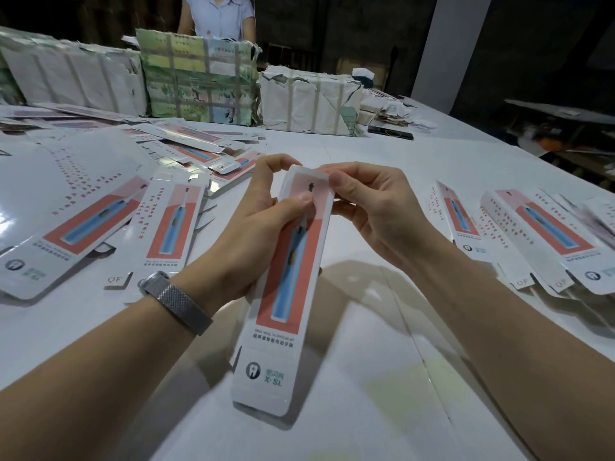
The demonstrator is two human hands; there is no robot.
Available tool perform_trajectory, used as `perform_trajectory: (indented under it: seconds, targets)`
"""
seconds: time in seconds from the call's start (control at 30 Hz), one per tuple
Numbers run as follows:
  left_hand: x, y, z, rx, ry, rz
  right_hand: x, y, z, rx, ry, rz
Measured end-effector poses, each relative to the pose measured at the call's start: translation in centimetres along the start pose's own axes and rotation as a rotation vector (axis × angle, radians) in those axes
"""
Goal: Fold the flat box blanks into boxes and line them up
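item one: a long, narrow white box (290, 287) printed with a blue toothbrush on a coral panel, held lengthwise above the table between my left hand (253, 224) and my right hand (369, 207), far end up, logo end towards me. item two: flat box blanks (173, 224) of the same print, spread loose and overlapping to my left. item three: folded boxes (545, 234), lying side by side to my right.

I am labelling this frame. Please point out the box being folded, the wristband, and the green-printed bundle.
box being folded (289, 267): head view, on its printed front panel.
wristband (176, 302): head view, on its mesh strap.
green-printed bundle (196, 78): head view, on its front wrapping.
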State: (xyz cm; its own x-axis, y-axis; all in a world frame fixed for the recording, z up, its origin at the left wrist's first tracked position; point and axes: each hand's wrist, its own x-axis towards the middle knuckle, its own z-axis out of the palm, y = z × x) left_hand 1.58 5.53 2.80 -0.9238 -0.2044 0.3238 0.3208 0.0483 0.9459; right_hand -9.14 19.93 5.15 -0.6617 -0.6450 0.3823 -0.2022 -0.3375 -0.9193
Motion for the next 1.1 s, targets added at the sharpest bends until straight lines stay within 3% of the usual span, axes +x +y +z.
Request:
perform_trajectory:
  seconds: [0.2,0.47,0.87,1.1]
  targets:
    - [0.1,0.1,0.2,0.047,-0.034,-0.006,0.4,-0.1,0.2,0.023,0.081,0.139]
    - [-0.1,0.6,-0.1,0.062,-0.16,-0.018,0.4,-1.3,-1.1,-0.023,-0.036,0.302]
    - [-0.2,0.9,-0.4,-0.04,-0.222,-0.213,0.1,-2.0,-1.1,-0.258,-0.001,0.268]
    - [0.0,0.7,-0.5,-0.1,-0.161,-0.225,-0.1,-1.8,-0.6,-0.388,0.046,0.075]
